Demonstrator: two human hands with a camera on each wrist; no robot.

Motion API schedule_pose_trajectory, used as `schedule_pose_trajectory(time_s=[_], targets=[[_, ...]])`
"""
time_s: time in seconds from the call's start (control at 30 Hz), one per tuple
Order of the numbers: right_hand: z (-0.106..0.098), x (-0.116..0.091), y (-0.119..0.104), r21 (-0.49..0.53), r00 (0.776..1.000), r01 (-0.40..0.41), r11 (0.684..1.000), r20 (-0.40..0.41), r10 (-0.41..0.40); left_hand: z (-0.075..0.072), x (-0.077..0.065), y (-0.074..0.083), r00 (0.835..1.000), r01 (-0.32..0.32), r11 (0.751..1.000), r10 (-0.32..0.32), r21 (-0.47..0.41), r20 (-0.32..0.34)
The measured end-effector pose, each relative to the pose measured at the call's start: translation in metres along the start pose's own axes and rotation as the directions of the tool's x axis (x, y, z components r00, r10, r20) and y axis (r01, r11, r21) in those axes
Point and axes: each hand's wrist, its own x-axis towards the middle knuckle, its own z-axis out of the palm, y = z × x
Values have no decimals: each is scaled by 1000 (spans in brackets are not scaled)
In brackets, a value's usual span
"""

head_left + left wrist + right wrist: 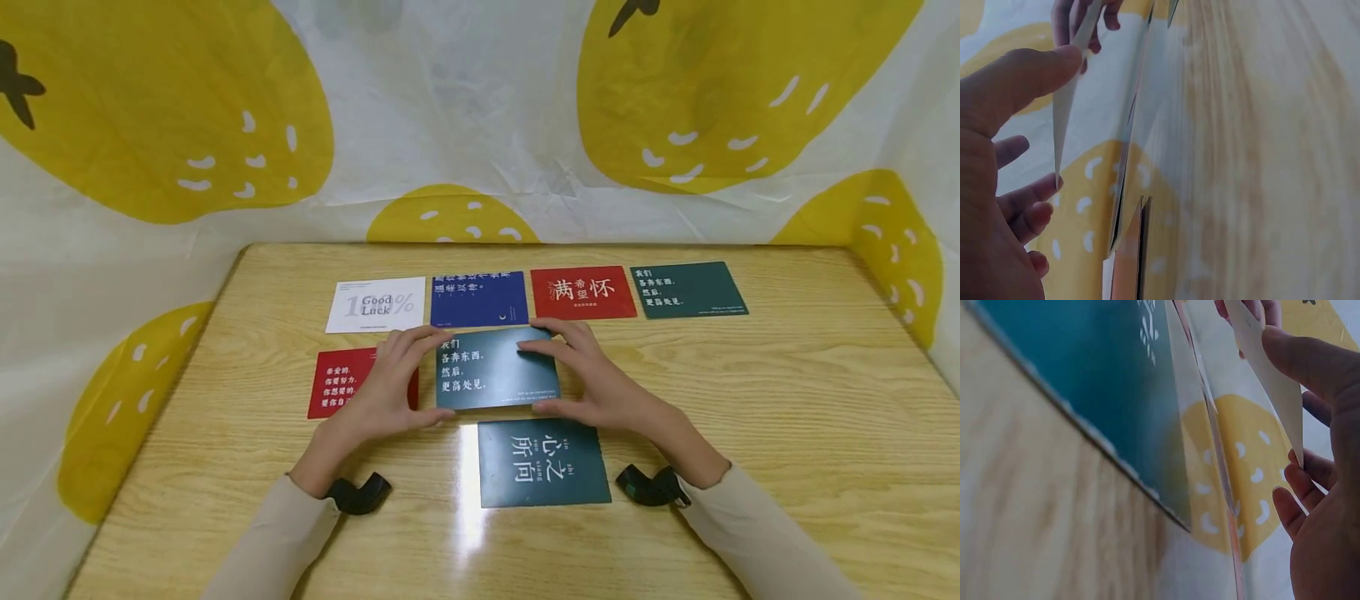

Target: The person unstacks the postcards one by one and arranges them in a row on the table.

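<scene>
Both hands hold a dark green card (pixel 498 371) with white lettering, raised a little above the wooden table. My left hand (pixel 390 382) grips its left end, thumb on the near edge and fingertips on the far edge. At the other end, my right hand (pixel 596 379) grips it likewise. The wrist views show the card's pale underside, edge-on, between thumb and fingers. Partly hidden behind my left hand lies a red card (pixel 333 383). Nearest to me on the table is another green card (pixel 543 467), its lettering turned sideways.
Along the far side of the table (pixel 787 450) lie a white "Good Luck" card (pixel 375 318), a blue card (pixel 480 304), a red card (pixel 543 302) and a green card (pixel 697 287). Behind hangs a white cloth (pixel 450 108) with yellow fruit shapes. Black pieces (pixel 363 494) sit at both wrists.
</scene>
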Motion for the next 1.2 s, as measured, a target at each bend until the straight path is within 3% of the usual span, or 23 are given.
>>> schedule_pose_trajectory(time_s=[0.5,1.2], targets=[[19,6,18,34,997,-73,997,28,72,4,0,-17,990,124,992,-123,-21,73],[31,6,17,-125,996,-90,988,12,93,9,-4,-24,983,141,990,-144,28,114]])
